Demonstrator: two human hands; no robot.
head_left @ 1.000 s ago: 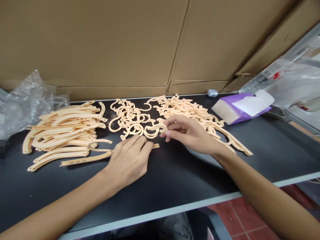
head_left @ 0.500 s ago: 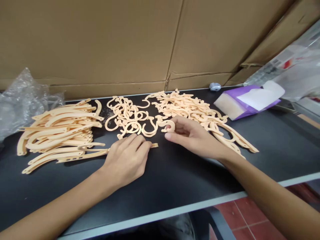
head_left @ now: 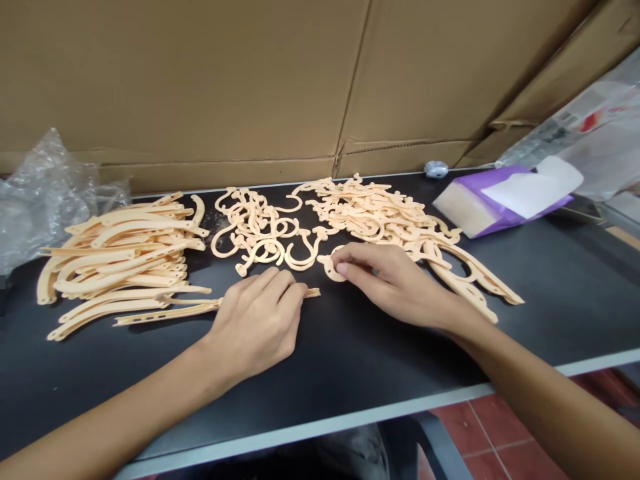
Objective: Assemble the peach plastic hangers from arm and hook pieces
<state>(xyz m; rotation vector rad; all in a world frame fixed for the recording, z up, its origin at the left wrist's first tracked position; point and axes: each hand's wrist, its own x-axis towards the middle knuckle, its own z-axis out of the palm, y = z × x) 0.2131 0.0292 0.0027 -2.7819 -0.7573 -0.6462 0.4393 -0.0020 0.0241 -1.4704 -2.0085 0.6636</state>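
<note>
My left hand (head_left: 260, 320) is closed round a cream plastic hanger arm (head_left: 195, 309) lying across the tabletop; the arm's tip pokes out past my fingers on the right. Between thumb and index finger, my right hand (head_left: 385, 277) pinches a cream plastic hanger hook (head_left: 331, 265), its rounded, holed base showing and the rest hidden by the fingers. Just behind both hands lies a tangle of loose hanger hooks (head_left: 260, 230). To the left is a pile of curved hanger arms (head_left: 125, 250).
Behind my right hand spreads a heap of cream hanger pieces (head_left: 380, 210). A purple tissue pack (head_left: 500, 200) and a small pale object (head_left: 436, 169) sit at the back right. Clear plastic wrap (head_left: 47, 200) lies at the left. Cardboard (head_left: 200, 87) walls off the table's (head_left: 320, 373) back.
My right hand has turned the hook, so its rounded base now shows where the curved part was. My left hand keeps its hold on the hanger arm; the view has shifted slightly.
</note>
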